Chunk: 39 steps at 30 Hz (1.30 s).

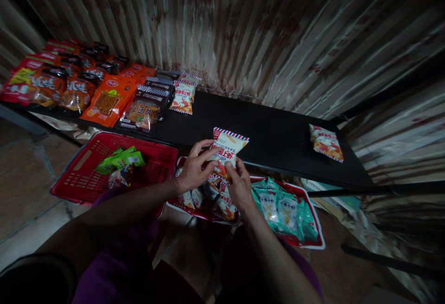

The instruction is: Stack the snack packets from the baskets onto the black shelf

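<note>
Above the front edge of the black shelf, a small white snack bag (227,144) with a red-and-blue striped top is held up between both my hands. My left hand (195,167) grips its left side, fingers over the front. At the lower right corner, my right hand (238,180) pinches the bag with thumb and fingers. Directly below, a red basket (231,220) contains several matching bags, partly hidden by my hands. Two more of this kind, a front bag (182,98) and one behind it, stand on the shelf; another matching bag (326,142) lies toward the right end.
Various orange, red and dark snack packets (107,100) fill the left part of the shelf (271,130). A red basket (86,174) at left holds green packets (121,159). Another basket (321,239) at right holds teal bags (285,209). A pleated curtain (222,30) hangs behind.
</note>
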### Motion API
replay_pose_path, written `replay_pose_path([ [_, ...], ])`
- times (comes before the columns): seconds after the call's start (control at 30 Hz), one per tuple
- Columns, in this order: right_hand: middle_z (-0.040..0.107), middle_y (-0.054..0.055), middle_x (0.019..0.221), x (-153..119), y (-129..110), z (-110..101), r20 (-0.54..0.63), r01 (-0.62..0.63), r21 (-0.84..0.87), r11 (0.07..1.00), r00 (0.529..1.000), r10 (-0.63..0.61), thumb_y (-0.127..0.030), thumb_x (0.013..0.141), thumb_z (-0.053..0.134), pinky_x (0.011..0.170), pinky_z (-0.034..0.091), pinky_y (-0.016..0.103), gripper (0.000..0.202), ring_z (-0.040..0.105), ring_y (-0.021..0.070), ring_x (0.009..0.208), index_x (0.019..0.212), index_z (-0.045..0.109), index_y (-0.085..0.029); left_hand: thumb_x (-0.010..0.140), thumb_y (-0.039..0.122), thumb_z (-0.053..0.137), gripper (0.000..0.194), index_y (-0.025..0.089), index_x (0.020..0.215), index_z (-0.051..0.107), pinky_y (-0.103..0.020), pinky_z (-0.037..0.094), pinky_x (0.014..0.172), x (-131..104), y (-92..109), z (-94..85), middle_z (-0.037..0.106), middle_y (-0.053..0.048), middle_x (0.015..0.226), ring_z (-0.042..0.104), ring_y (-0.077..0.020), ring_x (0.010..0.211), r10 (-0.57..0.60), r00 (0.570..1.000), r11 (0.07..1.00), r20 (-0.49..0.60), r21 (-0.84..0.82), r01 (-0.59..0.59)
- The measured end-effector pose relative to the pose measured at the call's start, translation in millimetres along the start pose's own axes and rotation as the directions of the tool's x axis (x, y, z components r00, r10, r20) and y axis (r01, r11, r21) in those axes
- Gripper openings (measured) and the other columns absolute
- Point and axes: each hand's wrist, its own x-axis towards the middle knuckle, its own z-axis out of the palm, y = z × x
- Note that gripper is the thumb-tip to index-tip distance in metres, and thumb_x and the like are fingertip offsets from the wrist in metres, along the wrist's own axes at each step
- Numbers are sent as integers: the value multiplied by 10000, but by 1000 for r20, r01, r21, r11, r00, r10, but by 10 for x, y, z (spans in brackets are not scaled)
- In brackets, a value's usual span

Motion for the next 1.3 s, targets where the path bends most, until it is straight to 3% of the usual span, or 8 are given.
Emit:
replay_pose_path([
  [0.23, 723, 15, 934, 66, 23, 58, -54, -33, 102, 994, 998, 39, -410, 672, 737, 841, 516, 375, 415, 671, 193, 847, 1012, 583, -229, 845, 273, 540, 509, 188, 1335, 430, -382, 434, 978, -31, -99, 8, 493, -122, 1290, 505, -221, 1162, -219, 976, 972, -9, -85, 217],
  [0.4, 725, 42, 958, 132, 53, 102, -36, -40, 93, 995, 998, 44, -426, 679, 734, 838, 526, 402, 450, 678, 217, 861, 1048, 588, -214, 882, 299, 494, 478, 203, 1345, 424, -371, 439, 973, -73, -199, 7, 542, -105, 1253, 527, -209, 1139, -277, 960, 938, 49, -202, 281],
  [0.9, 726, 51, 978, 370, 141, 453, 28, -48, 88, 995, 999, 46, -442, 692, 721, 811, 527, 387, 453, 681, 212, 853, 1069, 606, -219, 853, 237, 518, 429, 223, 1281, 501, -359, 456, 957, 45, -329, -173, 563, -83, 1188, 547, -202, 1108, -348, 925, 920, -154, -245, 305],
  [1.3, 732, 32, 962, 638, 163, 722, 54, -31, 122, 992, 998, 25, -375, 697, 732, 823, 522, 355, 426, 677, 181, 825, 1077, 628, -213, 854, 230, 515, 391, 212, 1244, 522, -358, 444, 961, 187, -484, -321, 573, -79, 1191, 547, -196, 1095, -330, 901, 934, -282, -235, 268],
])
